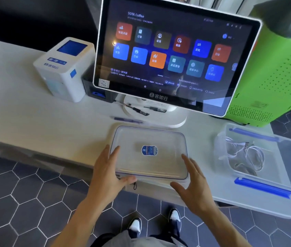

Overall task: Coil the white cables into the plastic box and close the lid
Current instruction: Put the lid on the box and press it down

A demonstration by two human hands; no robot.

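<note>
1. Clear plastic, the lid (149, 152) lies flat at the near counter (34, 125) edge, so we can lift it.
2. Our left hand (109, 172) rests along its left side, thumb under the near rim; our right hand (193, 177) hovers spread wide just beside the right edge, holding nothing.
3. Right of that, the box (284, 157) sits open, blue latches out, cables (248, 154) inside, loosely coiled.
4. Beyond stands the screen (173, 50).

A pale counter (34, 125) spans nine to three o'clock; dark hexagon-tiled floor (25, 202) fills six; black wall (34, 18) at eleven.
</note>
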